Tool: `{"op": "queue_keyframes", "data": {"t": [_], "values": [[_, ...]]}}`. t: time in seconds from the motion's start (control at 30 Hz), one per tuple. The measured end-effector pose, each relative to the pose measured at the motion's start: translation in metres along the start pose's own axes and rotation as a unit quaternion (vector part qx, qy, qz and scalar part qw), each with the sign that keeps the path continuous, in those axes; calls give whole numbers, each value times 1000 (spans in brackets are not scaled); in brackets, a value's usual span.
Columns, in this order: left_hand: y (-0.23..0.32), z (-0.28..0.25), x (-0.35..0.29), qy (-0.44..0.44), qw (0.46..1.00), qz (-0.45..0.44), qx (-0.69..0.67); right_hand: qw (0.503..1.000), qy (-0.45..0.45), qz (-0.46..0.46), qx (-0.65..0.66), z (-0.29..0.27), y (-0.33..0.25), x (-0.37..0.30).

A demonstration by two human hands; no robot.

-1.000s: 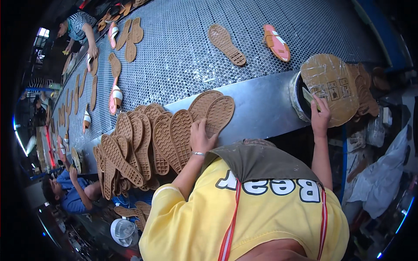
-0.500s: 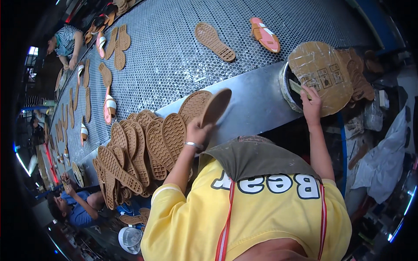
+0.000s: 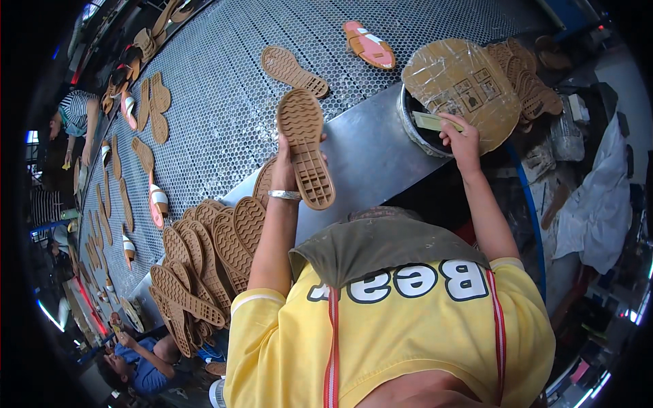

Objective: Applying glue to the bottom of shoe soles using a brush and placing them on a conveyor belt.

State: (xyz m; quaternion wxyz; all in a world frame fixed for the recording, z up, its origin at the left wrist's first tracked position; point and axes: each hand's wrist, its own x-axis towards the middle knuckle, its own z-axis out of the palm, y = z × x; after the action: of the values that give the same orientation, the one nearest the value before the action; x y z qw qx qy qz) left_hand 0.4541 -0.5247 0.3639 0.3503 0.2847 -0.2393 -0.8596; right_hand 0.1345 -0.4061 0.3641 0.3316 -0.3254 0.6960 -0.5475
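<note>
My left hand [image 3: 284, 166] grips a brown shoe sole [image 3: 303, 146] by its edges, its wavy, gridded tread facing me, above the metal ledge [image 3: 367, 149]. My right hand [image 3: 461, 139] has its fingers closed on a pale, flat-handled brush [image 3: 430, 122]. The brush lies over the mouth of a round pot [image 3: 408, 121]; its bristles cannot be made out. A round piece of tape-covered cardboard [image 3: 469, 88] covers part of the pot. Left of my left forearm leans a row of overlapping brown soles [image 3: 204, 248].
Behind the ledge runs a mesh conveyor [image 3: 224, 102] with a loose sole [image 3: 294, 71], a pink-and-white sandal [image 3: 369, 45] and more pieces along its left. Further soles [image 3: 527, 78] lie past the cardboard. Other people [image 3: 139, 360] sit or stand at the left.
My left hand has lifted its sole away from the row and turned the tread into view. My right hand has raised the brush to lie flatter over the pot. The view has shifted.
</note>
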Motion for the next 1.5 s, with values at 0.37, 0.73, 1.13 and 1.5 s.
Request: {"op": "queue_keyframes", "data": {"t": [0.37,0.73,1.13,1.5], "values": [[-23,23,-6,-119,978,-113,-125,915,-107,114,373,41,-58,-15],[-7,24,-33,-90,993,-70,-25,969,-51,-27,240,92,-91,-16],[4,23,-3,-85,987,-7,138,973,-120,-111,165,134,-98,-46],[9,-5,34,-77,997,11,9,959,-226,-124,114,151,-87,-94]]}}
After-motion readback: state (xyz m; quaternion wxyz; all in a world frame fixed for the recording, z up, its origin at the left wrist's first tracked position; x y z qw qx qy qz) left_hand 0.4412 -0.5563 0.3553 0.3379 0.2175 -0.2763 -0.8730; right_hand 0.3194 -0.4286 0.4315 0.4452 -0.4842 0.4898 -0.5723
